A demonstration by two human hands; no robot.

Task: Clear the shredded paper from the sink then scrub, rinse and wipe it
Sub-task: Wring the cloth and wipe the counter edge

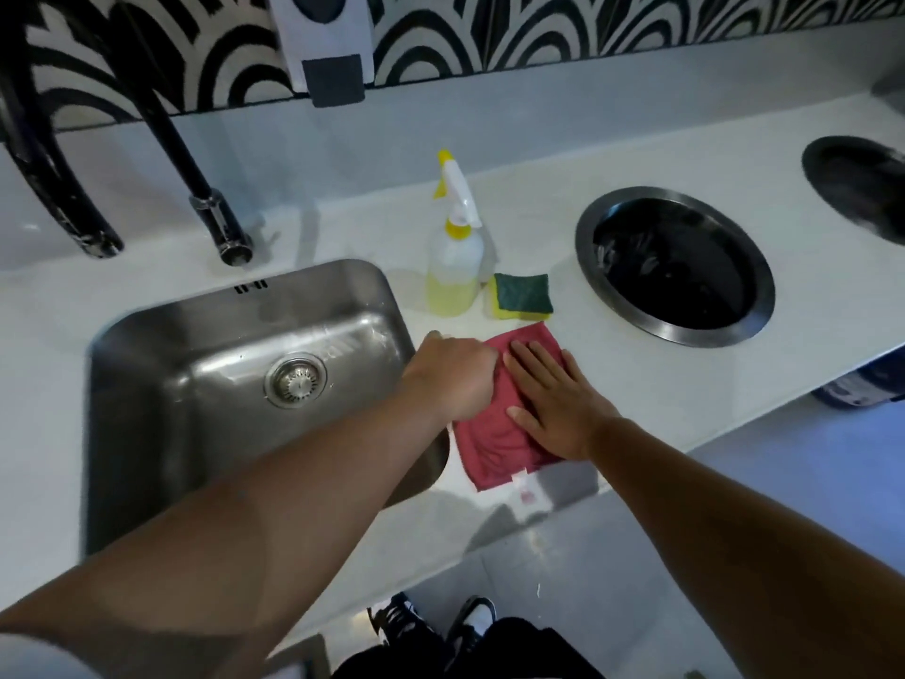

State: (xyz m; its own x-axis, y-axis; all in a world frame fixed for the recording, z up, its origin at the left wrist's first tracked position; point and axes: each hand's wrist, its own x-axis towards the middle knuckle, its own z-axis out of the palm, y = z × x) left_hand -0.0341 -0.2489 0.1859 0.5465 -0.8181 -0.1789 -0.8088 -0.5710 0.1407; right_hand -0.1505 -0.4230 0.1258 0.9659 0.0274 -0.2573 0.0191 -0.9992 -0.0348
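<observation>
Spanning the whole view, the white worktop [661, 374] carries everything in use. The steel sink [161, 384] is set into its left part. The basin shows no shredded paper, and its walls are bare and shiny, so clearing looks done and probably scrubbing and rinsing too.

A round waste opening [685, 337] with a dark liner sits in the worktop to the right, well apart from the sink. It is a likely place for the cleared paper, though nothing can be made out inside. A black tap [205, 198] reaches over the back of the basin, and no water is seen running.

The red cloth [489, 433] lies on the worktop just beside the sink's right rim, with both hands on it. The left hand [453, 374] has its fingers curled at the cloth's left edge and appears to grip it. The right hand [553, 399] lies flat, fingers straight and spread, pressing the cloth down without holding it. That arrangement suits folding or smoothing the cloth, either for wiping or after it.

A spray bottle [453, 272] of yellow liquid stands upright behind the cloth. A green-and-yellow sponge [521, 294] lies just beside it, green side up. Both are parked within reach but out of the basin. The drain strainer [296, 379] sits seated and shows no debris.
</observation>
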